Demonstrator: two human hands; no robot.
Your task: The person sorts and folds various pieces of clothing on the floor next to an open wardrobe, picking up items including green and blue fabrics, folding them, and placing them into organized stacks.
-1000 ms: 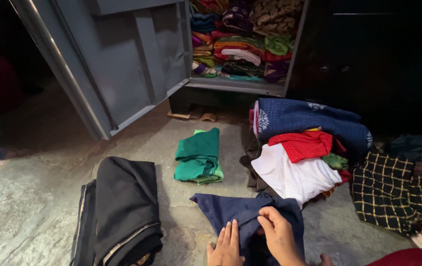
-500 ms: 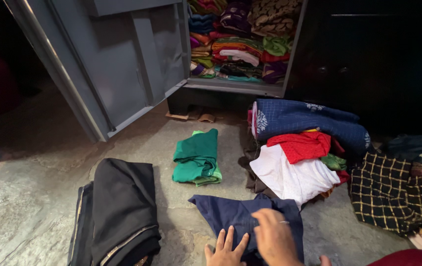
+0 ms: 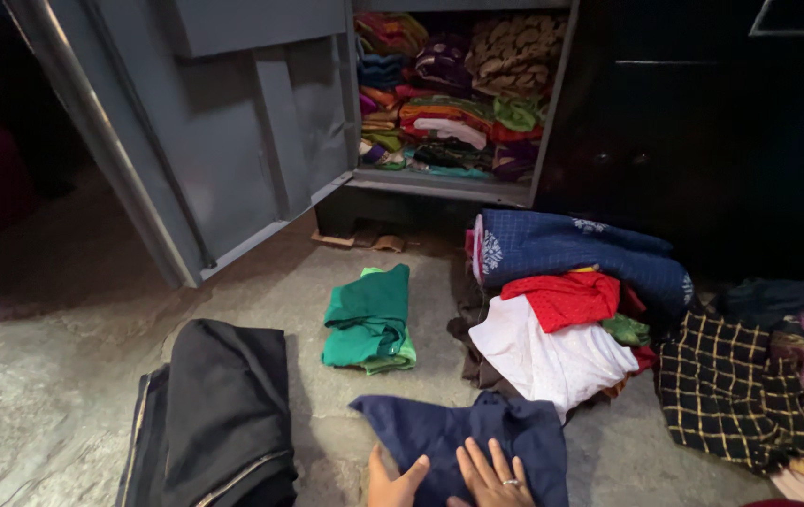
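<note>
Down at the frame's bottom edge, both hands, left hand [image 3: 394, 484] and right hand [image 3: 494, 477], lay flat with fingers spread on the navy garment [image 3: 463, 441], pinning it against the concrete floor [image 3: 64, 404] beside the folded green cloth [image 3: 369, 317].

Hands: left hand [image 3: 394, 484] and right hand [image 3: 494, 475] on cloth [image 3: 463, 434]
Left: bundle [image 3: 219, 413]
Behind: folded garment [image 3: 369, 317]
Right: pile [image 3: 566, 310]
</note>
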